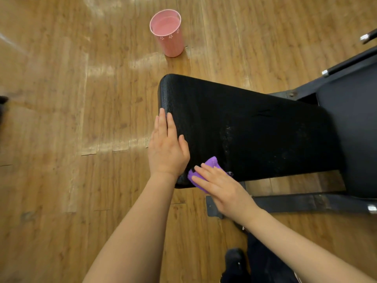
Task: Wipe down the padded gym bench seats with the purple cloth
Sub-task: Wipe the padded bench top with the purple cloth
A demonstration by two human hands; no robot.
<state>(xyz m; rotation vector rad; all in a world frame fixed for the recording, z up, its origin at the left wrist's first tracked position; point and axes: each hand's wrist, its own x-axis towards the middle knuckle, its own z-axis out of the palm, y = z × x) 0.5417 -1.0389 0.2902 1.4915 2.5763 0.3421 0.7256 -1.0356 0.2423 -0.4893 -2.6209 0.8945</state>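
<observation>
A black padded bench seat [251, 127] stretches from the middle of the view to the right. My left hand [167, 147] lies flat along its left edge, fingers straight, thumb on the top surface. At the seat's near corner is the purple cloth [212, 163], bunched up. My right hand [219, 186] presses down on the cloth with straight fingers and covers most of it. A second black pad [350, 127] adjoins the seat at the right.
A pink bucket [168, 33] stands on the wooden floor beyond the bench. Black metal frame bars [306, 202] run under the seat to the right, with chrome-tipped bars [346, 63] at the upper right. My dark shoe [234, 260] shows at the bottom.
</observation>
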